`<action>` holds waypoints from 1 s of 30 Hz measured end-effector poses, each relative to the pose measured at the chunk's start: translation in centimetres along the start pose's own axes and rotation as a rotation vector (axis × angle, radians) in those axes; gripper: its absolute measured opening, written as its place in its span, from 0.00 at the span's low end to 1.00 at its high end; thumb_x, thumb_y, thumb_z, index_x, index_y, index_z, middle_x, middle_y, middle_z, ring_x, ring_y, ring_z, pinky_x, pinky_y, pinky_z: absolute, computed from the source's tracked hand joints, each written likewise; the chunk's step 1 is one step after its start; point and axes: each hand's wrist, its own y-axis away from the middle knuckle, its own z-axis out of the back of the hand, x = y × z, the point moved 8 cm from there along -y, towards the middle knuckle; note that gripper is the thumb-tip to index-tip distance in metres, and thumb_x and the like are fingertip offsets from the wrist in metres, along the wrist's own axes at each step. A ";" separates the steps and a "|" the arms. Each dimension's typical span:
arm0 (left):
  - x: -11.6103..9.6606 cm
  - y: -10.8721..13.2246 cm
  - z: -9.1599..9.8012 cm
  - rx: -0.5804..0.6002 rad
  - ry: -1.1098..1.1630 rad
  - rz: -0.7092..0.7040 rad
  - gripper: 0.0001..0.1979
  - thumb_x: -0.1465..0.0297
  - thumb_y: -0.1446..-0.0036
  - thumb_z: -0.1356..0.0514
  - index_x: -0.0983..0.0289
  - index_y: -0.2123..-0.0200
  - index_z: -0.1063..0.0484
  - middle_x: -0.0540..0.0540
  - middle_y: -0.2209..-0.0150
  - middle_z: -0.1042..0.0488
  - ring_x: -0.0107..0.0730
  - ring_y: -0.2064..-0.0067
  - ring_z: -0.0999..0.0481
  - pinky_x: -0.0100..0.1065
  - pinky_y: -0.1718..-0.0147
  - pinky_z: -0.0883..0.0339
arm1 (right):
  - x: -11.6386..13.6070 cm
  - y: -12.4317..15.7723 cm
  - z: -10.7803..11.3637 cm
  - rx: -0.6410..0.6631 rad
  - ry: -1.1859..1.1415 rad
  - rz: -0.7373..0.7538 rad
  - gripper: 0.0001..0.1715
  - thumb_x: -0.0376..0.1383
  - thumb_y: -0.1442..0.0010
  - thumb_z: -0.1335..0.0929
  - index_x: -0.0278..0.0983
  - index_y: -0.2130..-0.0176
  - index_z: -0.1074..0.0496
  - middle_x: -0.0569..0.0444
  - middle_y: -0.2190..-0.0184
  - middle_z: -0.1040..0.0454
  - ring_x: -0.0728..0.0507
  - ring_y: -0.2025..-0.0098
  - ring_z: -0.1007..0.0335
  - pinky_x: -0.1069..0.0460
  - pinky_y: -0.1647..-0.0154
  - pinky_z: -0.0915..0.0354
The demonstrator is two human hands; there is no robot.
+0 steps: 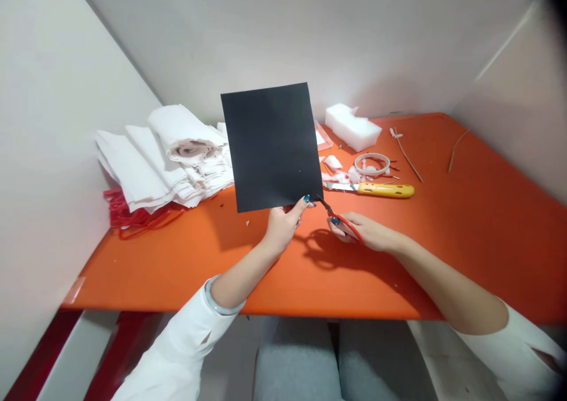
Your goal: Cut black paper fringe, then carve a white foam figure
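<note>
A black rectangular sheet (272,147), like paper or card, is held up above the table. My left hand (283,227) grips its lower edge near the right corner, thumb in front and fingers behind. My right hand (354,230) is closed around the red handles of a pair of scissors (343,221). Their dark blades meet the sheet at its lower right corner, close to my left thumb. Whether the blades are parted there is too small to tell. A shadow of the scissors falls on the table below.
On the orange table (177,271), folded white cloths or papers (186,147) lie left over red straps (133,212). Behind my right hand are a yellow-handled knife (385,190), a white ring-shaped roll (372,163), white foam (352,128) with scraps, and thin wires (407,156). Walls enclose the table.
</note>
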 end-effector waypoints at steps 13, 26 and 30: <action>-0.2 -0.1 -0.3 0.083 -0.068 0.006 0.16 0.58 0.52 0.33 0.67 0.75 0.25 0.48 0.83 0.34 0.18 0.82 0.47 0.27 0.84 0.55 | -0.4 0.4 0.2 0.058 0.058 -0.071 0.20 0.45 0.34 0.41 0.37 0.74 0.46 0.61 0.79 0.48 0.51 0.77 0.56 0.53 0.76 0.55; -0.7 1.4 -0.5 -0.082 0.112 0.003 0.14 0.61 0.53 0.33 0.66 0.71 0.29 0.53 0.73 0.24 0.16 0.82 0.46 0.26 0.84 0.52 | -0.1 -0.7 -1.0 -0.138 -0.018 0.046 0.26 0.53 0.35 0.43 0.37 0.74 0.45 0.60 0.78 0.46 0.50 0.75 0.53 0.52 0.73 0.52; -0.6 1.8 -0.4 -0.090 0.128 0.007 0.13 0.61 0.53 0.33 0.65 0.71 0.28 0.52 0.73 0.25 0.16 0.81 0.45 0.25 0.83 0.50 | 0.3 -0.9 -1.6 -0.152 -0.076 0.098 0.24 0.51 0.35 0.42 0.37 0.74 0.46 0.60 0.78 0.47 0.50 0.75 0.54 0.53 0.73 0.52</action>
